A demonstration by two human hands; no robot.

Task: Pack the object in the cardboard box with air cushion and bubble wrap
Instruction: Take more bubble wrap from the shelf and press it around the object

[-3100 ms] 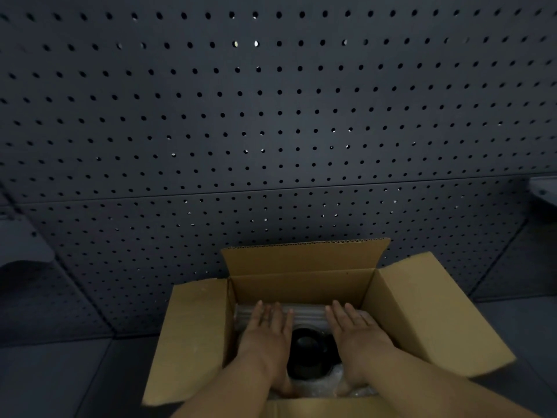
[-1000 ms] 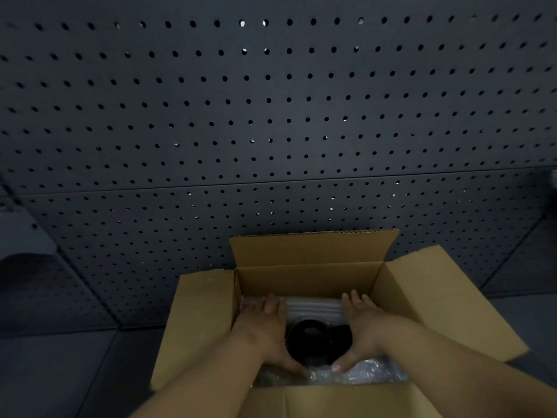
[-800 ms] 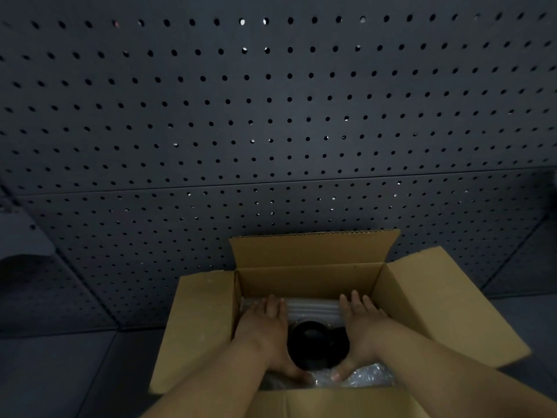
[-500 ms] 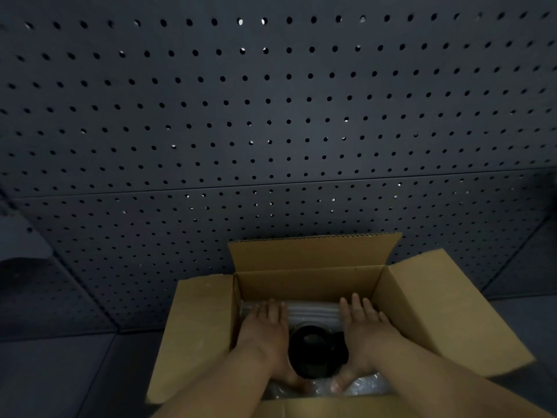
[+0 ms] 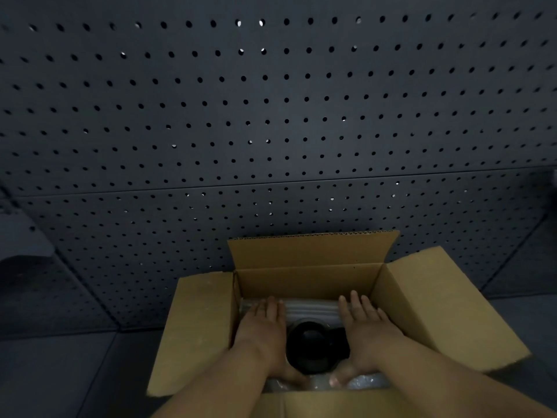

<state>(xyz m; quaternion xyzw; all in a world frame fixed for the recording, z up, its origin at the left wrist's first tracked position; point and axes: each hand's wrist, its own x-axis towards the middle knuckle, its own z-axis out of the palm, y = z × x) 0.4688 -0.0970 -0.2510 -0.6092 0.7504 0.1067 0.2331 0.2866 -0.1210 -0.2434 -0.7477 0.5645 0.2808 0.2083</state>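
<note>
1. A round black object (image 5: 313, 346) sits low inside the open cardboard box (image 5: 307, 280), near the middle of its floor, and shows between the person's two hands.
2. The left hand (image 5: 261, 333) lies flat just left of the object, palm down, fingers straight and close together, pointing toward the far wall of the box; its thumb reaches round the near side of the object.
3. The right hand (image 5: 366, 331) lies flat just right of the object, fingers straight and slightly spread, thumb angled in below the object toward the left thumb.
4. Neither hand curls round anything; both rest open on the packing beside the object.
5. A ribbed white air cushion (image 5: 312, 309) lies across the far side of the box, under the fingertips of both hands.
6. Clear bubble wrap (image 5: 366, 381) shows along the near side, beneath the thumbs.
7. All four box flaps stand open: the far one upright, the side ones splayed outward.
8. The box rests on a dark table (image 5: 60, 372).
9. Behind it rises a dark pegboard wall (image 5: 271, 116).
</note>
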